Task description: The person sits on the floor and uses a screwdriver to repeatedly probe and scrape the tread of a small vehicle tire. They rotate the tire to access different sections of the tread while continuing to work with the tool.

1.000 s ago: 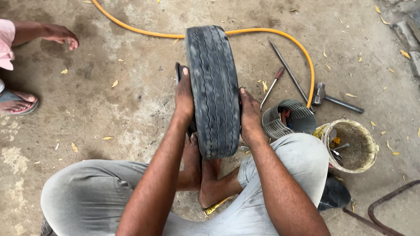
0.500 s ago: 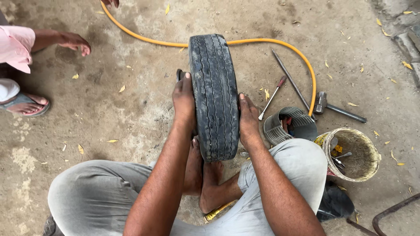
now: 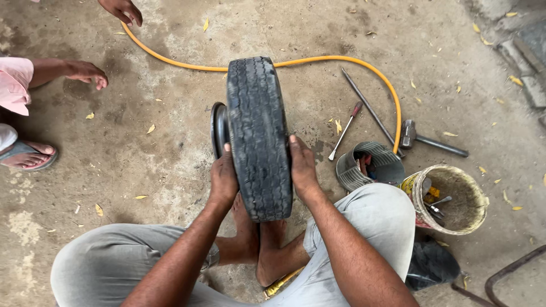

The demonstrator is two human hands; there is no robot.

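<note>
The concrete floor [image 3: 170, 170] carries all. At its middle, btw the person's knees, the worn tyre [image 3: 259, 136] stands upright on its tread, its dark rim [image 3: 218, 129] showing on the left side. Left hand [image 3: 223, 177] and right hand [image 3: 303, 169] each press flat on one sidewall, grasping the tyre w/ open palms. It looks like the steadying step; a next move needs firm grip from both sides. Orange hose [image 3: 318, 59] curves behind; bucket [image 3: 452, 199], hammer [image 3: 424, 139] and screwdriver [image 3: 345, 129] lie toward the right edge.

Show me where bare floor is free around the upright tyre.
Bare concrete lies left of the tyre, between it and another person's sandalled foot. Right is crowded: screwdriver, hammer, ribbed can, bucket. Behind runs the orange hose.
</note>
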